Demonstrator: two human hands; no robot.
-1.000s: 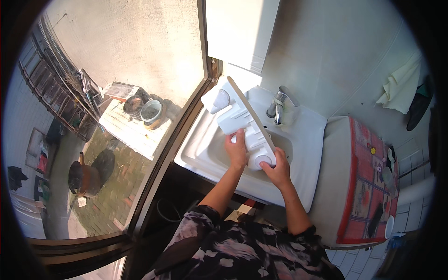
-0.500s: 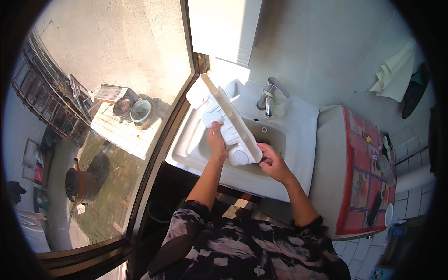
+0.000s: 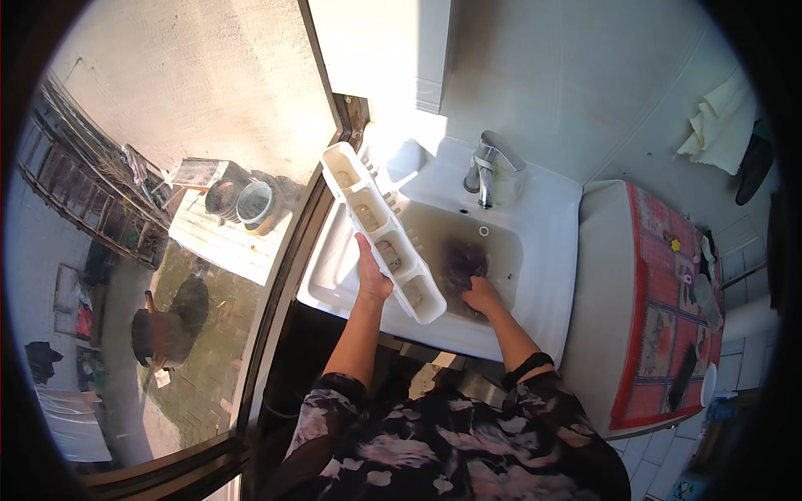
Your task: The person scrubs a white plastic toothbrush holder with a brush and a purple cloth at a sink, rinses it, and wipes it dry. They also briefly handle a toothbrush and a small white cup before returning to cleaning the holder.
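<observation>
A long white plastic rack (image 3: pixel 386 238) with several open compartments slants over the left side of the washbasin (image 3: pixel 543 275). My left hand (image 3: pixel 373 274) is closed on its near edge, the thumb along the side. Dirt marks show on the compartment floors. Murky water stands in the basin, and a dark purplish cloth (image 3: pixel 462 257) lies in it. My right hand (image 3: pixel 481 295) reaches down to that cloth with its fingers closed on it; the fingertips are partly hidden in the water.
A chrome tap (image 3: pixel 486 171) rises at the basin's back. To the right stands a machine covered with a red patterned cloth (image 3: pixel 656 317). A framed window (image 3: pixel 284 334) borders the left, with pots on a white table (image 3: pixel 221 242) beyond it. A pale towel (image 3: pixel 714 125) hangs on the right wall.
The rack has turned so its open compartments face up. My right hand has left the rack's lower end and moved down to the dark cloth in the basin. My left hand still holds the rack.
</observation>
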